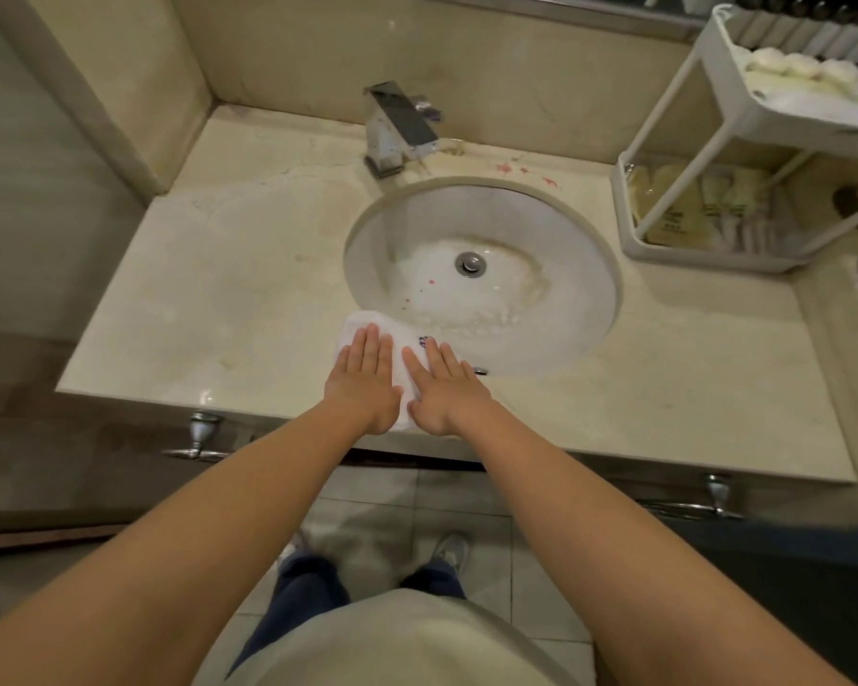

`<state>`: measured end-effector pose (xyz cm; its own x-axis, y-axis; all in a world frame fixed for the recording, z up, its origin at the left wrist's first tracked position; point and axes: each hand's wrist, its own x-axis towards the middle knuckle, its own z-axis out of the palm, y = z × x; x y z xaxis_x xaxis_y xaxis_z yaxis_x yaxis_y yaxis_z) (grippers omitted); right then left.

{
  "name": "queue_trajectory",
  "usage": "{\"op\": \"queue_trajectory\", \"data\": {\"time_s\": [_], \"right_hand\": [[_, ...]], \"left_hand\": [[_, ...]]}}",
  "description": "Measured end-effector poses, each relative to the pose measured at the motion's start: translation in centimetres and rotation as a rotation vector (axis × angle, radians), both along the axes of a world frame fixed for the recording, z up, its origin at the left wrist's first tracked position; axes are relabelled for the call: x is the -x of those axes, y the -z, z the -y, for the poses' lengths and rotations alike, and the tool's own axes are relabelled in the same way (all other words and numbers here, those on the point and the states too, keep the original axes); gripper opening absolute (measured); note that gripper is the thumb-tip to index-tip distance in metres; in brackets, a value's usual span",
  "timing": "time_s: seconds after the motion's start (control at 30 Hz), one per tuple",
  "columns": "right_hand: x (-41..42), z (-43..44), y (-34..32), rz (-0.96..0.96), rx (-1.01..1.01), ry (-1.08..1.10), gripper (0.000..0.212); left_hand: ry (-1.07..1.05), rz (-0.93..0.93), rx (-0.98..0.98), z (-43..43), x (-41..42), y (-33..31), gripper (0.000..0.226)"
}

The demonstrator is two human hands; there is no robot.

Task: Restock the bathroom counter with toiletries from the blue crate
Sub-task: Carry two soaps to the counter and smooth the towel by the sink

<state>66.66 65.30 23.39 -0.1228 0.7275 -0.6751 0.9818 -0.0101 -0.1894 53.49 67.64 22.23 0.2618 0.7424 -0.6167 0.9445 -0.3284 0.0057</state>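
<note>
A: Grip state was to be logged first.

B: The left grip [365, 376] and right grip [442, 388] were noted flat, with fingers straight and close together and nothing closed around. Both palms were laid side by side on a white folded terry cloth [362, 323], thumbs nearly touching.

A: Why was it held so?

B: It was judged to be pressing or smoothing. The cloth was set at the front edge of the beige marble-look surface [219, 299], with its far corner lapping the rim of the round white under-mounted basin [565, 289]. A flat palm is suited to soft pile, and no pinch was needed. A small blue mark was seen on the cloth but could not be read.

A: And the toiletries?

B: No blue crate was found in view. Stock was recorded in a white two-tier plastic rack [714, 262] at the right back of the surface. A row of dark-capped bottles [813, 27] and pale rolled bundles [808, 71] were on the upper tier, and yellowish sachets [674, 210] sat behind the clear lower wall. They were probably kept there away from splash.

A: Textures?

B: The surface was polished but stained and chalky in patches, with red flecks near the square chrome tap [400, 126]. The basin was glossy, and wet residue was noted round the metal drain [470, 263].
</note>
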Motion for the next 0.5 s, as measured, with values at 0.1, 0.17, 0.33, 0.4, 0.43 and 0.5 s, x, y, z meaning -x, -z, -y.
{"op": "queue_trajectory", "data": {"time_s": [0.1, 0.17, 0.33, 0.4, 0.43, 0.5], "right_hand": [[-3.0, 1.2, 0.1, 0.011, -0.002, -0.013, 0.072], [-4.8, 1.9, 0.1, 0.031, 0.001, -0.024, 0.072], [-8.2, 2.6, -0.3, 0.064, 0.024, -0.066, 0.078], [-8.9, 2.4, -1.0, 0.058, 0.045, -0.105, 0.087], [-9.1, 2.4, -1.3, 0.056, 0.059, -0.128, 0.096], [-9.4, 2.5, -1.6, 0.081, 0.070, -0.177, 0.112]], "left_hand": [[0.004, 0.001, -0.006, 1.1, -3.0, 0.3, 0.070], [0.014, -0.001, -0.006, 1.7, -4.7, 0.3, 0.070], [0.054, 0.009, -0.006, 3.0, -7.8, 0.4, 0.070], [0.072, 0.027, 0.002, 3.0, -7.9, 0.2, 0.074], [0.082, 0.048, 0.016, 3.0, -7.7, -0.1, 0.077], [0.107, 0.098, 0.045, 3.1, -7.1, -0.7, 0.089]]}}
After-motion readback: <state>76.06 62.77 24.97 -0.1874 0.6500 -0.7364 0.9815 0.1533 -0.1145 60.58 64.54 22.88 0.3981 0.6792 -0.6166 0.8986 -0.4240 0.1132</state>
